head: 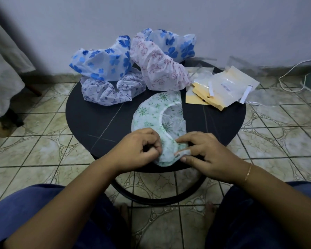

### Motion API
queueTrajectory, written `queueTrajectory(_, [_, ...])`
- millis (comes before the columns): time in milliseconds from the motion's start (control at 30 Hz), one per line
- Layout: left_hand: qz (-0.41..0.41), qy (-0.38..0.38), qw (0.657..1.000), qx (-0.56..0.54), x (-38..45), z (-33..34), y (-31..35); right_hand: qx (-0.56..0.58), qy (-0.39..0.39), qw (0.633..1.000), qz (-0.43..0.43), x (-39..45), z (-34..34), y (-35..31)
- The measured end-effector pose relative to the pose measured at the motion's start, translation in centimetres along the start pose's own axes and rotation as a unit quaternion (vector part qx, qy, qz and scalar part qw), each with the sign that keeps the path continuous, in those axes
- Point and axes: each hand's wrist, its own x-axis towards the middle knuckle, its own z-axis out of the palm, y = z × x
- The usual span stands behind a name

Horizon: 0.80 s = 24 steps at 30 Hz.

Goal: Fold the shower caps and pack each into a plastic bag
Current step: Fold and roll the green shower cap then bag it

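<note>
both hands (pixel 144 146) pinch green cap (pixel 151 114); near edge hidden under fingers.

Green-patterned shower cap (pixel 151 112): thin crinkled plastic film, matt. Round dark surface (pixel 90 114): smooth, matt, lightly scratched. Clear plastic bags (pixel 228 83): glossy, apparently with yellow paper cards. Patterned floor tiles (pixel 43 150): glazed ceramic.
</note>
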Motion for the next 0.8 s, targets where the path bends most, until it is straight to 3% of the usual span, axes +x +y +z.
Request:
queueTrajectory(167, [-0.033,-0.049,0.998,-0.009,-0.4,-0.6,0.3,0.053,0.015,0.995,0.087,0.4,0.2,-0.1])
queueTrajectory(600, [-0.023,-0.038,0.998,0.033,0.1,-0.4,0.1,0.193,0.101,0.952,0.215,0.7,-0.1,-1.5])
queueTrajectory(800, [-0.093,-0.024,0.994,-0.059,0.2,0.1,0.1,0.255,0.126,0.921,0.267,1.3,0.0,-1.5])
